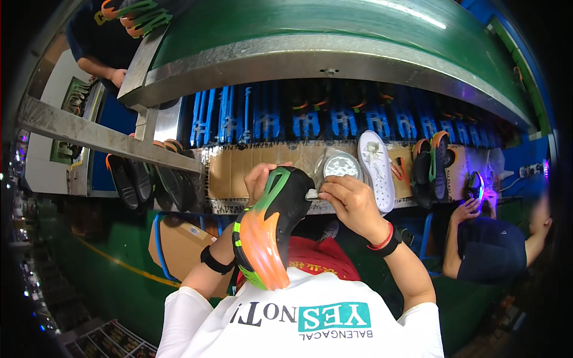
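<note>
My left hand (pixel 260 181) is closed around the far end of a black slip-on shoe (pixel 292 197) with an orange and green strap-like side. The shoe is tilted, its orange end toward my chest. My right hand (pixel 353 203) pinches a small whitish piece (pixel 311 194), perhaps a wad of cloth, against the shoe's right side. Just beyond my right hand sits a round dish of shiny silvery stuff (pixel 341 166), with clear plastic around it. A white shoe sole (pixel 376 173) lies to its right.
Cardboard (pixel 230 170) covers the bench. Dark shoes (pixel 431 170) stand at right, more (pixel 128 182) at left. A green conveyor (pixel 334 30) with a metal edge runs above a row of blue racks (pixel 343 122). Co-workers sit at right (pixel 489 247) and stand far left (pixel 98 45).
</note>
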A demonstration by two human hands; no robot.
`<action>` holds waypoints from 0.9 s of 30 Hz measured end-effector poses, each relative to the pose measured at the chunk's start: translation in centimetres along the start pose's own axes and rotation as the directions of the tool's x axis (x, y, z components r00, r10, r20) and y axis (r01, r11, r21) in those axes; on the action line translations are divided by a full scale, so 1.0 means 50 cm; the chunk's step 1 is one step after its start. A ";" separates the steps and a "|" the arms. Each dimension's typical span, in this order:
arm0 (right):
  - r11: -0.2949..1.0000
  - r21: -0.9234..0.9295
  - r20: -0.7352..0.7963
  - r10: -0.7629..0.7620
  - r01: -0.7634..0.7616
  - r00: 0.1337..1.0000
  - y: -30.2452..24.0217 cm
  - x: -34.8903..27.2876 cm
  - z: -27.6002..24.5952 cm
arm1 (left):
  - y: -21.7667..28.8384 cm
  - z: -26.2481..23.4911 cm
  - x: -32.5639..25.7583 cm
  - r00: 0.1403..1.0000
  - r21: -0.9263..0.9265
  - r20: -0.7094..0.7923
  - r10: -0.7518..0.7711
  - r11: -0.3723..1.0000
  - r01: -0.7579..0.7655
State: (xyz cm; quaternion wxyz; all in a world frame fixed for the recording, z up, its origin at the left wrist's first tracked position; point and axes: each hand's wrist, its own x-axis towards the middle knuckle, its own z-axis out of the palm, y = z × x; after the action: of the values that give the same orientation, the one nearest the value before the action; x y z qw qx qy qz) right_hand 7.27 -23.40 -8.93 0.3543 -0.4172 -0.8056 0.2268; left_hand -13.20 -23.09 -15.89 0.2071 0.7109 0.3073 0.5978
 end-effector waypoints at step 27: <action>0.989 -0.126 -0.124 -0.089 0.073 0.988 0.002 0.026 -0.027 | 0.052 -0.007 0.045 0.994 0.161 0.110 -0.021 0.987 0.003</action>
State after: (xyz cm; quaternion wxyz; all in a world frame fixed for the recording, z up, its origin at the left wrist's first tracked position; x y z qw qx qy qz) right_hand 7.83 -22.15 -7.63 0.3886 -0.4187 -0.8096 0.1352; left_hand -12.85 -23.47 -12.45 0.1694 0.7556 0.3467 0.5293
